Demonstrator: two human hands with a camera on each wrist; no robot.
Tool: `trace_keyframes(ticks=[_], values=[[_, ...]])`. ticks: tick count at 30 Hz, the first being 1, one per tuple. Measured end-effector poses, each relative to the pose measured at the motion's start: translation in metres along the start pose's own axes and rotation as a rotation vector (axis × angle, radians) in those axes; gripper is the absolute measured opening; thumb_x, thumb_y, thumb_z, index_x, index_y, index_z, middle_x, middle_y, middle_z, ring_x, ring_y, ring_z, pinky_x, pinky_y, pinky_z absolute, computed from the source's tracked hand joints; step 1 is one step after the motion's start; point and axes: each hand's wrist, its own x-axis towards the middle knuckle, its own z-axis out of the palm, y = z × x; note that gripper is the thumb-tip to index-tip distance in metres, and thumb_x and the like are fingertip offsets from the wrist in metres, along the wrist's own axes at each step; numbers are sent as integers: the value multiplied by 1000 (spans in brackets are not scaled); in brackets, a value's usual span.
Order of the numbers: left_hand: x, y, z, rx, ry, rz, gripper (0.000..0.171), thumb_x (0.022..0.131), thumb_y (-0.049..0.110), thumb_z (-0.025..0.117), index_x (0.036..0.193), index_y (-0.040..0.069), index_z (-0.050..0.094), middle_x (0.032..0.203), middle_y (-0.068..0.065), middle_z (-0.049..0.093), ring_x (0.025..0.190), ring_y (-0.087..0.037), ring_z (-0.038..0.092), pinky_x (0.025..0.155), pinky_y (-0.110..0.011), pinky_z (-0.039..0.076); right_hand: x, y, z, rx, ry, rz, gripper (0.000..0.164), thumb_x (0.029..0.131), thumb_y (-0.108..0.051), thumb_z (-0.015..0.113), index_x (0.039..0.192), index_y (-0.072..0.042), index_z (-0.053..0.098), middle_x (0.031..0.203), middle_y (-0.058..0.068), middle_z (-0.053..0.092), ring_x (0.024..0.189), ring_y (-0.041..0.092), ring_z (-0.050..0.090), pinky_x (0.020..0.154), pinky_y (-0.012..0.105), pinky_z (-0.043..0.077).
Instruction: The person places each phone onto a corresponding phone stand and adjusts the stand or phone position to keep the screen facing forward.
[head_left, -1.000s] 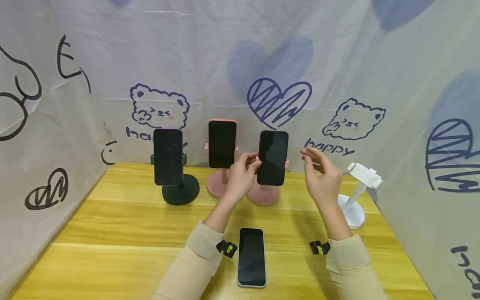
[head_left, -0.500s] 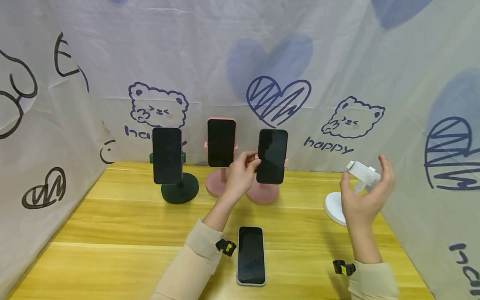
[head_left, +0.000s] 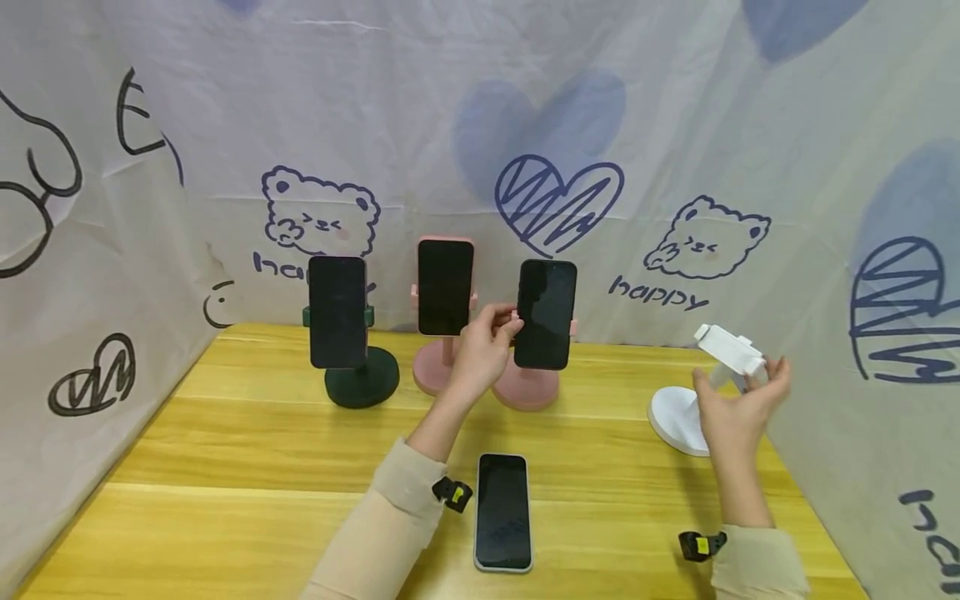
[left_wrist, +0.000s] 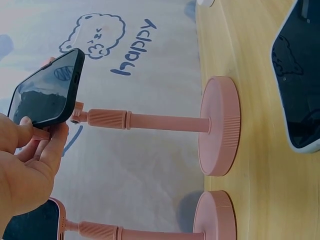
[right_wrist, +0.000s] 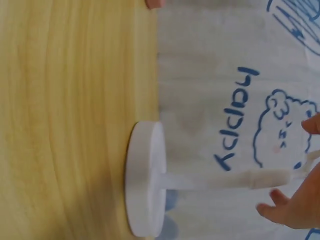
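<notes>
In the head view, my left hand (head_left: 483, 346) pinches the left clamp arm of a pink phone stand (head_left: 527, 390) that bears a black phone (head_left: 546, 315). The left wrist view has the thumb on the clamp at the edge of the phone (left_wrist: 47, 92), with fingers curled behind. My right hand (head_left: 738, 412) is at the white phone stand (head_left: 729, 350) on the right, thumb and fingers spread to either side of its neck, below the tilted holder. Whether they touch the neck is unclear. The white base (right_wrist: 145, 180) stands on the table.
A second pink stand (head_left: 431, 371) and a dark green stand (head_left: 362, 379) on the left each hold a phone. Another phone (head_left: 502, 512) with a pale rim lies face up at the front of the wooden table (head_left: 247, 500). A printed cloth (head_left: 420, 125) hangs behind.
My right hand has moved right, away from beside the black phone to the white stand, then slightly lower around its neck. My left hand keeps its pinch on the pink stand's clamp.
</notes>
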Motion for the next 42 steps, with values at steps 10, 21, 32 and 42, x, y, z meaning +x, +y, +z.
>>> trace_keyframes(ticks=[10, 21, 32, 42], values=[[1, -1, 0, 11, 5, -7, 32, 102, 25, 59, 131, 10, 62, 116, -8, 69, 100, -21, 67, 87, -33, 61, 22, 21, 1, -249, 37, -11, 40, 91, -12, 60, 127, 2, 50, 108, -9, 48, 98, 7, 55, 83, 14, 42], [1, -1, 0, 15, 15, -6, 32, 102, 27, 60, 130, 10, 62, 116, -7, 69, 99, -20, 66, 86, -33, 60, 33, 27, -2, -326, 35, -180, 35, 87, -6, 62, 120, 5, 57, 99, 5, 59, 86, 11, 59, 70, 7, 38], [0, -3, 0, 9, 7, -11, 32, 102, 26, 60, 130, 10, 62, 117, -7, 69, 101, -20, 66, 88, -33, 61, 33, 21, 19, -357, -177, -336, 28, 90, -5, 63, 116, 7, 63, 102, 33, 69, 99, 49, 67, 89, 57, 53], [1, -4, 1, 12, 10, -7, 33, 102, 26, 60, 131, 10, 61, 116, -8, 68, 101, -20, 66, 88, -33, 61, 25, 15, 49, -307, -280, -393, 37, 88, -1, 65, 124, 6, 61, 107, 34, 68, 100, 51, 67, 90, 59, 54]])
